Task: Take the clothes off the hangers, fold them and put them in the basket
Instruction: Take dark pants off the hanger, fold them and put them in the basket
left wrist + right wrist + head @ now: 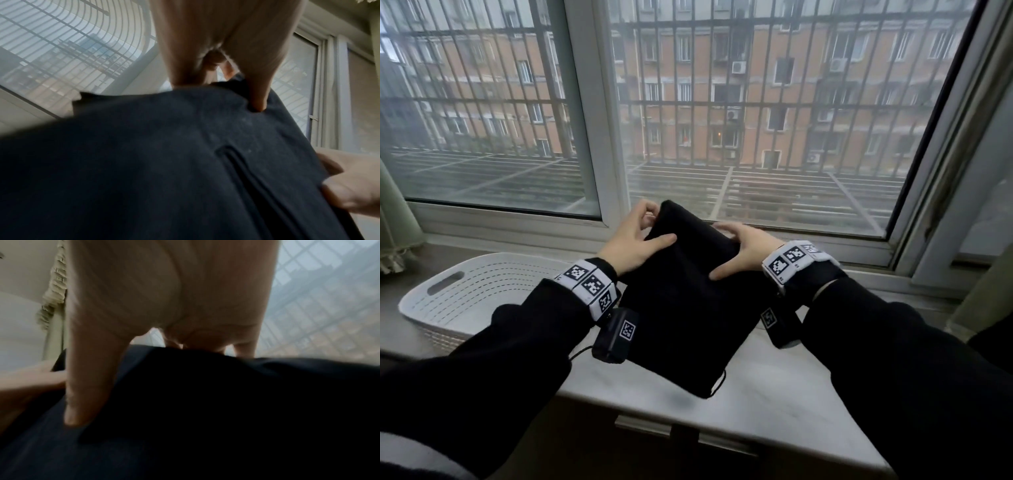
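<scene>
Black folded garment is held above the windowsill, gripped at its far end by left hand and right hand, thumbs on top. White basket is seen left, beside it.

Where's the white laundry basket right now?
In the head view the white basket sits on the windowsill at the left, beside the left hand and the black garment.
</scene>
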`<state>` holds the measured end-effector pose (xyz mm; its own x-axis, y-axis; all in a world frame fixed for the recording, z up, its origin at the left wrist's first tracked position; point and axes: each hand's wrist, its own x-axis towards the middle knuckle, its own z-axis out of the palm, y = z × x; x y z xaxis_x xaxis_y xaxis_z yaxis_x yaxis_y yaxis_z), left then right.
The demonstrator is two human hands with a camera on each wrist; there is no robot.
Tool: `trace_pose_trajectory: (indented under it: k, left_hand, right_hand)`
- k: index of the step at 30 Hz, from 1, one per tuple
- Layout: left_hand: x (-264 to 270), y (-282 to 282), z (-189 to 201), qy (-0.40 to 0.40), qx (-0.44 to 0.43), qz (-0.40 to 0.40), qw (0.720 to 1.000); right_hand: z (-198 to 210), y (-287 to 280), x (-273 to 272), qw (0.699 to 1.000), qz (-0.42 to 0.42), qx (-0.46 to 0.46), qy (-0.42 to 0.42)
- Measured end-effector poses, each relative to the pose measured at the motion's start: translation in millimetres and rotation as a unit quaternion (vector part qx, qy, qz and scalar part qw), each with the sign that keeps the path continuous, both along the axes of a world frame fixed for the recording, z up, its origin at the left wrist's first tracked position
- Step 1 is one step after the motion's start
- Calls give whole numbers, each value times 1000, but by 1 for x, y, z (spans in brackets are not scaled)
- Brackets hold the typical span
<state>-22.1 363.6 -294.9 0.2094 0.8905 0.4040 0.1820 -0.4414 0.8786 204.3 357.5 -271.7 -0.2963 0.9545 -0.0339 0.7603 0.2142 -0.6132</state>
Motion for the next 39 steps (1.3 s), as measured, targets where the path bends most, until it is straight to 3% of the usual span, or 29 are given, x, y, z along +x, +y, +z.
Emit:
trace_pose_trajectory:
  k: [4,6,8,10,16,19,24,26,28,29,33,37,39]
  left_hand:
    - [7,2,3,2,-51,-4,999]
    - [-3,4,2,106,-90,-16,990]
    - [-11,4,-9,256,-146,-48,954]
    - [-15,4,-26,315,-188,-53,929]
    - [-18,7,-37,190,-164,34,967]
    - [-23,8,-45,73,-186,75,977]
    - [-38,-17,-95,-50,-319,237,916]
    - [-40,-29,-108,-105,-377,240,888]
    - [-45,-41,-116,-199,-422,189,864]
    - [-51,-44,-118,-234,-422,165,860]
    - [-82,-54,-107,-284,-329,103,895]
    - [-129,-57,-81,-468,-291,79,831]
    - [-160,-54,-67,-517,-247,82,816]
  right_hand:
    - [-18,-3,-4,996,32,-9,87]
    - [-24,-5,0,990,28,5,136]
    - [-30,-5,4,988,22,4,155]
    - [-36,-5,7,989,20,6,148]
    - [-48,-6,15,983,-36,10,181]
    - [-41,0,10,978,-75,44,190]
    - [-4,1,-18,975,-101,151,129]
    - [8,-2,-36,970,-103,193,111]
    - [16,-1,-54,961,-97,220,139]
    - [19,0,-64,956,-90,226,163]
    - [28,0,-105,926,-50,217,305]
    - [34,1,-153,891,-26,180,417]
    - [36,5,-183,874,-14,166,456]
